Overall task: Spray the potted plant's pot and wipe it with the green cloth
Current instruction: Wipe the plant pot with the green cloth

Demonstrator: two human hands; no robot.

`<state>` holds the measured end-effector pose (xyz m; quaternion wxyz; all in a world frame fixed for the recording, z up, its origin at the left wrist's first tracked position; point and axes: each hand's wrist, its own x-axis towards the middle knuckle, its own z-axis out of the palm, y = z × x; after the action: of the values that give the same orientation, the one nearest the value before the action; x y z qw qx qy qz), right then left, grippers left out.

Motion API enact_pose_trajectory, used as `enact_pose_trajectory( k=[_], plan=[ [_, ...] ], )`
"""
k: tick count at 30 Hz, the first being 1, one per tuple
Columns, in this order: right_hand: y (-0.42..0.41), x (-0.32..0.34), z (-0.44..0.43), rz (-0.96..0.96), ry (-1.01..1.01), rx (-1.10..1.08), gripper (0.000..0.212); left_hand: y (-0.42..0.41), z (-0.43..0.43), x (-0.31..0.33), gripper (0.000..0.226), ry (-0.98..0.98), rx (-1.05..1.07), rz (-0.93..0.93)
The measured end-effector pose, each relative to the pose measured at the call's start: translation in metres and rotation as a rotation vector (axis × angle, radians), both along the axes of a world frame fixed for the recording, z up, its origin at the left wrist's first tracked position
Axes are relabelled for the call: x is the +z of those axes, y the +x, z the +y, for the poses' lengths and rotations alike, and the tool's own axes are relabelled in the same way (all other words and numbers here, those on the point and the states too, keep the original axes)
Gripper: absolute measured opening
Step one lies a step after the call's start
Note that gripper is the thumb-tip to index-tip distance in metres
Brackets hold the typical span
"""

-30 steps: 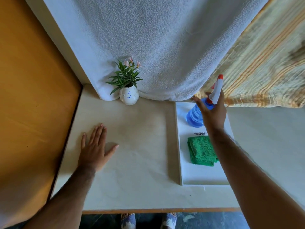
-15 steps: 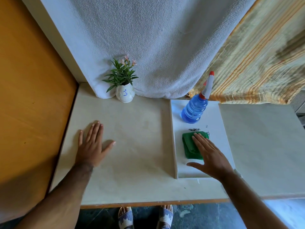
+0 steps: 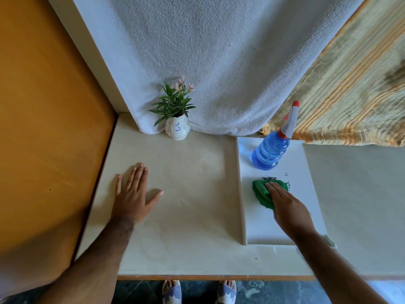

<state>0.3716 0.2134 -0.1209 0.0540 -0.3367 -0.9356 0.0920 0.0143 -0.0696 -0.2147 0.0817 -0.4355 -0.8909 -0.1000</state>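
A small white pot (image 3: 177, 129) with a blue mark holds a green plant with pink flowers (image 3: 173, 102) and stands at the back of the table against the white towel. A blue spray bottle (image 3: 268, 152) with a white and red nozzle stands upright at the far end of the white tray (image 3: 263, 229). The green cloth (image 3: 260, 193) lies bunched on the tray, and my right hand (image 3: 287, 209) covers it with fingers curled over it. My left hand (image 3: 131, 198) rests flat on the table, fingers apart, well in front of the pot.
A white towel (image 3: 208, 62) hangs behind the table, with a striped yellow fabric (image 3: 350, 95) to its right. An orange wall (image 3: 43, 128) bounds the table's left side. The table's front edge (image 3: 197, 277) is close to me; my feet show below it.
My right hand let go of the spray bottle, dropped back onto the green cloth and bunched it up. The left hand stayed flat on the table.
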Motion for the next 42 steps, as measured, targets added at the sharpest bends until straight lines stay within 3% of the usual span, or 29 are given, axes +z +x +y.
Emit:
enact_pose_trajectory(
  k=[8,15,22,29,36,42],
  plan=[
    [-0.087,0.037,-0.022,0.262,0.02,0.14,0.073,0.0,0.002,0.005,0.092,-0.06,0.022,-0.064],
    [-0.193,0.028,-0.04,0.271,-0.033,0.371,0.062,-0.001,0.003,0.007,0.094,-0.09,0.02,-0.112],
    [-0.268,0.022,-0.032,0.332,0.073,0.384,0.062,-0.005,0.001,0.009,0.1,-0.134,0.014,-0.158],
    [-0.296,0.013,-0.025,0.32,0.122,0.418,0.049,-0.005,0.001,0.01,0.099,-0.119,0.009,-0.17],
    [-0.289,-0.002,-0.031,0.272,0.066,0.411,0.055,-0.006,0.001,0.009,0.098,-0.149,0.011,-0.179],
    [-0.299,0.012,-0.024,0.342,0.108,0.425,0.051,-0.006,0.002,0.011,0.099,-0.155,0.021,-0.186]
  ],
)
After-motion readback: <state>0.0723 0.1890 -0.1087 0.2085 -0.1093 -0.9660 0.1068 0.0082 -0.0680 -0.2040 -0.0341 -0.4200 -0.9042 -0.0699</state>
